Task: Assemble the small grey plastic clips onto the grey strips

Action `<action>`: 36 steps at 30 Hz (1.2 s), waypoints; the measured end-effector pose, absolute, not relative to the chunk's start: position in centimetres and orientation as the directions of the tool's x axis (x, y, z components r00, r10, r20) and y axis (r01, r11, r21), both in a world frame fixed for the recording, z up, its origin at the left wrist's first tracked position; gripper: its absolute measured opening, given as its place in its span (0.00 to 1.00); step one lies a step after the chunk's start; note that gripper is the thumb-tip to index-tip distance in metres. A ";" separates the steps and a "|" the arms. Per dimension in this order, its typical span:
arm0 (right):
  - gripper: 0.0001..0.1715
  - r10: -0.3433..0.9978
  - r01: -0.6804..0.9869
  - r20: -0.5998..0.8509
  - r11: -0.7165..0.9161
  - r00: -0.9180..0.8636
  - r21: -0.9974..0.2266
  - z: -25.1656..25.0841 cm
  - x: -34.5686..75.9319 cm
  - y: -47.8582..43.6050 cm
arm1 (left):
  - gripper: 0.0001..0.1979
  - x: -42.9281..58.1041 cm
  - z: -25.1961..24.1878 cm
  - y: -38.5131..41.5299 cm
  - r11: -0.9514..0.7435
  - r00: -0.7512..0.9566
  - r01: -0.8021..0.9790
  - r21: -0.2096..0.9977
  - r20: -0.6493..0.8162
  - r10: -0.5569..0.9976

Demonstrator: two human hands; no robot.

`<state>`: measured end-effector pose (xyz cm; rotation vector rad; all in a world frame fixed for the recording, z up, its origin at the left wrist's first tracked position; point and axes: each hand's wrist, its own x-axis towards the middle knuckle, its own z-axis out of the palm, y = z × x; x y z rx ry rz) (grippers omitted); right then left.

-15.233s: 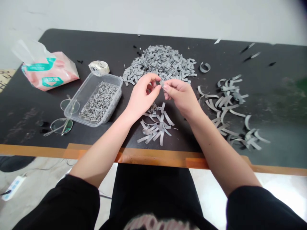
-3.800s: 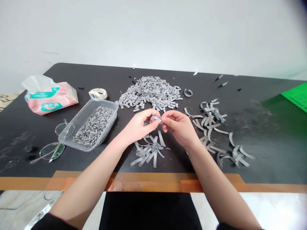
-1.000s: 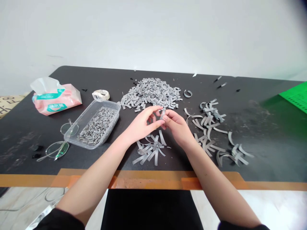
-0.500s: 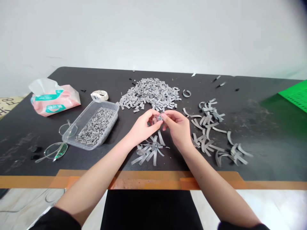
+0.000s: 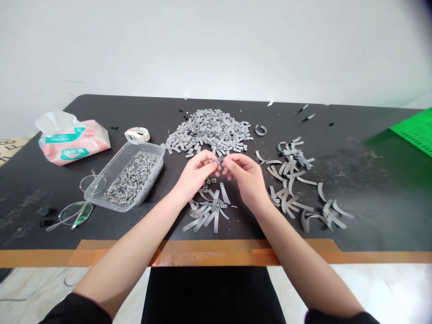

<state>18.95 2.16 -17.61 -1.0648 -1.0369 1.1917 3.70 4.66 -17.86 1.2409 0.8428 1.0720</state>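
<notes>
A small grey piece [image 5: 219, 160] is pinched between the fingertips of my left hand [image 5: 199, 170] and my right hand [image 5: 245, 176], which almost meet over the middle of the black table. Just beyond them lies a large heap of short grey pieces [image 5: 211, 128]. Below my hands are loose curved grey strips [image 5: 215, 209], with a few small grey clips [image 5: 209, 181] partly hidden by my left hand. More curved strips [image 5: 288, 168] are scattered to the right of my right hand.
Left of my hands stands a clear plastic box [image 5: 158, 168] holding small grey clips. Glasses [image 5: 76, 213], a tissue pack [image 5: 76, 141] and a tape roll [image 5: 137, 134] lie around it. A green perforated object [image 5: 416, 130] is at the far right.
Both hands have shifted slightly left in view, and their fingertips have changed position around the grey piece, which now shows more clearly. The small clips below my left hand have come into view.
</notes>
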 end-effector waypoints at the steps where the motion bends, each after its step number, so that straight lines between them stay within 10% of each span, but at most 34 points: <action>1: 0.08 0.995 -0.187 0.045 0.062 0.090 -0.980 -17.6 19.0 2.2 | 0.08 3.7 -17.8 4.7 0.013 0.319 -0.184 0.983 0.047 0.946; 36: 0.03 0.981 -0.247 0.168 0.187 0.094 -0.951 -17.2 19.4 1.5 | 0.14 3.4 -16.9 4.3 -0.091 0.356 -0.229 0.969 0.171 0.919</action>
